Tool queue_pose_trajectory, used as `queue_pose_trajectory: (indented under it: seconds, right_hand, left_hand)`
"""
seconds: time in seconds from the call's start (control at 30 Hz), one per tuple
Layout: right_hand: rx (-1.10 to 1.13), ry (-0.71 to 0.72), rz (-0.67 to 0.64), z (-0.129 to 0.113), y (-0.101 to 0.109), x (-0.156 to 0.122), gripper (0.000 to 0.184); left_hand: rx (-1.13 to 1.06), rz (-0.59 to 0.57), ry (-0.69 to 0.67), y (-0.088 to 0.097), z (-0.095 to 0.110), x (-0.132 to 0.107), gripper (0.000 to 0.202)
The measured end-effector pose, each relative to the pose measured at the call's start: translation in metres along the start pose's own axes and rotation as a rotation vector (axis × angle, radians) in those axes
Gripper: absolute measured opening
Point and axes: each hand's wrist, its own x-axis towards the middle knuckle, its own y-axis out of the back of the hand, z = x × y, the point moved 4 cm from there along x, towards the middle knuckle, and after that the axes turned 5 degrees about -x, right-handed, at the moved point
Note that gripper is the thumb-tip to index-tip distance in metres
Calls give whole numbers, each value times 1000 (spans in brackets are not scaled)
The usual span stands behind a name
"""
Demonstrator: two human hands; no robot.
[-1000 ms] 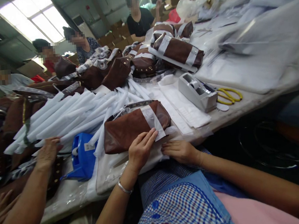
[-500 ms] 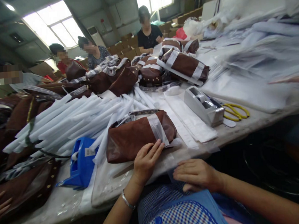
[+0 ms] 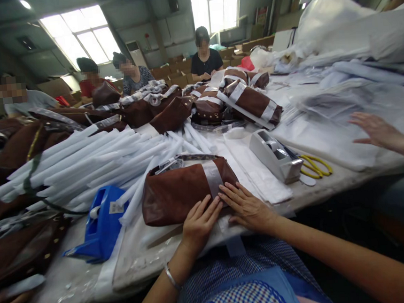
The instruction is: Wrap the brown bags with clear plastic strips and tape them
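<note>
A brown handbag [image 3: 177, 196] lies on its side at the table's front edge, with a white wrapping band [image 3: 212, 175] around its right part. My left hand [image 3: 199, 222] rests on the bag's lower edge near the band, fingers stretched out flat. My right hand [image 3: 249, 208] lies flat against the bag's lower right corner, its fingertips beside those of the left. Neither hand grips anything. The bag's strap [image 3: 202, 156] runs along its far side, partly covered in clear wrap.
A blue tape dispenser [image 3: 104, 226] stands left, a grey tape dispenser [image 3: 276, 156] right, beside yellow-handled scissors [image 3: 314, 166]. White paper rolls [image 3: 92, 156] and more brown bags [image 3: 173, 111] lie behind. Flat white sheets [image 3: 256, 165] lie between. Another person's hand [image 3: 377, 129] is over plastic sheets.
My right hand has come up from my lap onto the bag's right corner. My left hand stays on the bag. At the right, another person's hand has come further into view.
</note>
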Motion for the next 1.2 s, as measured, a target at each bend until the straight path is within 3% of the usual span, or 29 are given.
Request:
queue_pose_trajectory:
  seconds: [0.17,0.37,0.57,0.67,0.97,1.2]
  right_hand:
    - [87,74,121,-5,24,-27,56]
    - [137,215,-17,-37,16,-64,53]
    - [220,173,274,-47,1,-42,41]
    - [294,170,350,-49,2,-35,35]
    - [324,179,316,-50,29,-33,29]
    - [407,91,286,-5,63,17,28]
  left_hand:
    - [-7,-10,1,2,-1,0,44]
    - [-18,-11,15,1,1,-1,45]
    - [-10,-44,11,-1,0,-2,46]
    - [-2,-40,11,0,0,-2,45]
    - [51,16,29,0,2,1,41]
    - [45,52,9,1,2,3,38]
